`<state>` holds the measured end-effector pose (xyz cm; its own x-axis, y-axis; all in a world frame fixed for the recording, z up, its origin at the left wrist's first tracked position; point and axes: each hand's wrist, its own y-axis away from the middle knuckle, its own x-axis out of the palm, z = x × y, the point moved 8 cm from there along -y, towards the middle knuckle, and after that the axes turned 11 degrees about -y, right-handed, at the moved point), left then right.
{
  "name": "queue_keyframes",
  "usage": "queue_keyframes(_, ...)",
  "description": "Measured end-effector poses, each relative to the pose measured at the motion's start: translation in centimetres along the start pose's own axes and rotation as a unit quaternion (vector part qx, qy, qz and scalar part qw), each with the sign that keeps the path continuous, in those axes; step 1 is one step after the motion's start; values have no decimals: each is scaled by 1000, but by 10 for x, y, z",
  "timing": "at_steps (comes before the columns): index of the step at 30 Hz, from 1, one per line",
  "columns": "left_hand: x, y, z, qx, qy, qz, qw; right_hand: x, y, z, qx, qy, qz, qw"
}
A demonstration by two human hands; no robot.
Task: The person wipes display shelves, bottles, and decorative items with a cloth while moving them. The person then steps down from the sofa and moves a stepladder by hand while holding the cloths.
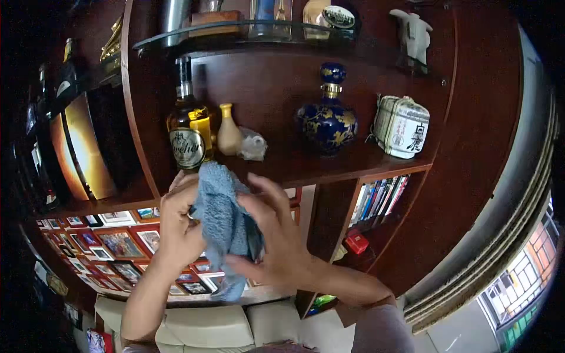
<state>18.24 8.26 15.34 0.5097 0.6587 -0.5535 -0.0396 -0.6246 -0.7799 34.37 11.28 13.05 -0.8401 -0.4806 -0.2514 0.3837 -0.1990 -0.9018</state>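
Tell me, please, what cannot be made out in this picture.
Head view, hidden: whether the blue cloth wraps anything, behind its folds.
Head view, blurred: the right hand, its exact grip smeared.
Head view, cut off: top of the silver cylinder, by upper edge.
Head view, too small: titles on the books.

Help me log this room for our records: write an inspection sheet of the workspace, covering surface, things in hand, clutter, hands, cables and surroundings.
Surface: dark wooden shelf.
Things in hand: blue cloth, bunched; whether it wraps anything cannot be told.
Clutter: labelled bottle, small vase, clear-wrapped item, blue-and-gold bottle and white lettered container, along the shelf.
Left hand: gripping the cloth.
Right hand: blurred, at the cloth; grip unclear.
Cables: nothing seen.
Surroundings: framed pictures and pale sofa lower in view; window at right.
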Motion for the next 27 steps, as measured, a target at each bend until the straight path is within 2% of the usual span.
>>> queue_keyframes(2,-2,-8,-30,73,-56,-24,995,-20,-2,9,-25,87,23,996)
queue_keyframes(3,-2,-13,-41,80,-55,-30,995,-35,-7,15,-33,93,23,995)
queue_keyframes(5,-8,-20,-60,76,30,-64,995,-65,-23,43,-139,209,26,968)
queue_keyframes(7,-15,-26,-66,77,74,-80,991,-106,-47,67,-182,303,-40,935)
queue_keyframes(8,-15,-29,-73,132,-29,-56,989,-129,-59,80,-217,341,-80,911)
queue_keyframes(10,-10,-29,-76,232,-235,-8,944,-175,-87,101,-296,411,-146,850)
queue_keyframes(13,-1,-31,-33,180,-217,35,959,-242,-134,114,-364,509,-197,755)
queue_keyframes(16,13,-30,6,116,-177,66,975,-290,-187,101,-359,546,-186,734)
queue_keyframes(18,22,-27,31,45,-118,96,987,-329,-229,65,-262,574,-150,761)
queue_keyframes(19,25,-25,39,42,-120,92,988,-348,-245,50,-266,571,-148,763)
queue_keyframes(21,28,-21,50,45,-108,60,991,-393,-280,-20,-9,635,-75,769)
queue_keyframes(23,28,-21,55,48,-105,43,992,-412,-275,-90,240,588,38,771)
queue_keyframes(24,28,-21,55,46,-105,37,993,-416,-268,-109,316,574,74,752)
queue_keyframes(27,29,-19,60,36,-105,22,994,-429,-275,-124,358,620,108,690)
